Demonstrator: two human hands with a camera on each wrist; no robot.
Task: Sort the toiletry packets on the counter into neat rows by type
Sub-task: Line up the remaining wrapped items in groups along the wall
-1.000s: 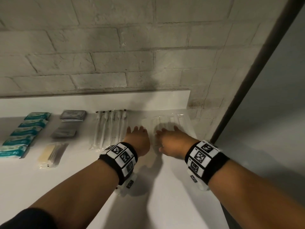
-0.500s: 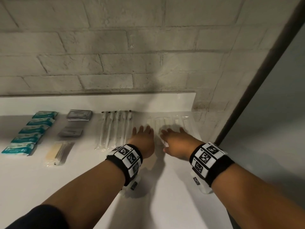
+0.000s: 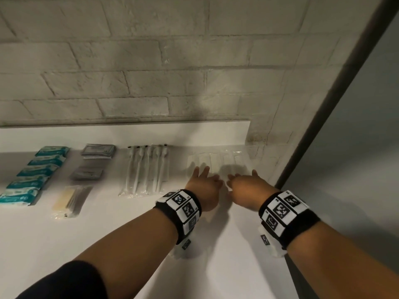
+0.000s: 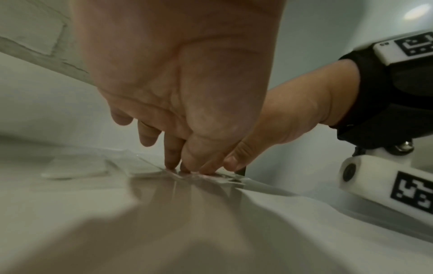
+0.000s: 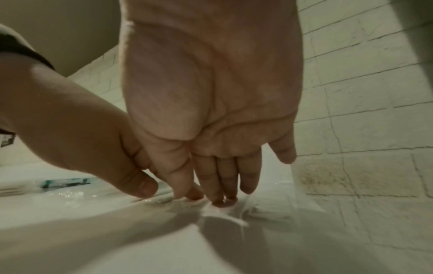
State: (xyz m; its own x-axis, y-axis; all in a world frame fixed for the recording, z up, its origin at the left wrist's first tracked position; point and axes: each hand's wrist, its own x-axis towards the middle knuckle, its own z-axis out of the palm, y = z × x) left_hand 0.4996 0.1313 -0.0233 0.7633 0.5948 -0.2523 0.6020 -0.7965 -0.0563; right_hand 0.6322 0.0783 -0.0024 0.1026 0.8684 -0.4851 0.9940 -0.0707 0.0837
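Head view: I see my left hand (image 3: 205, 188) and right hand (image 3: 248, 186) flat, fingers straight, on the clear packets (image 3: 216, 161) at the bench (image 3: 108, 229) rear right. Left wrist view: fingertips (image 4: 169, 164) press the film. Right wrist view: fingertips (image 5: 219, 201) likewise, apparently pinching nothing.

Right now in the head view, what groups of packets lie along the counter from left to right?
Teal packets → grey sachets with a tan packet nearer the camera → clear-wrapped white sticks → clear flat packets, which the left hand and right hand touch.
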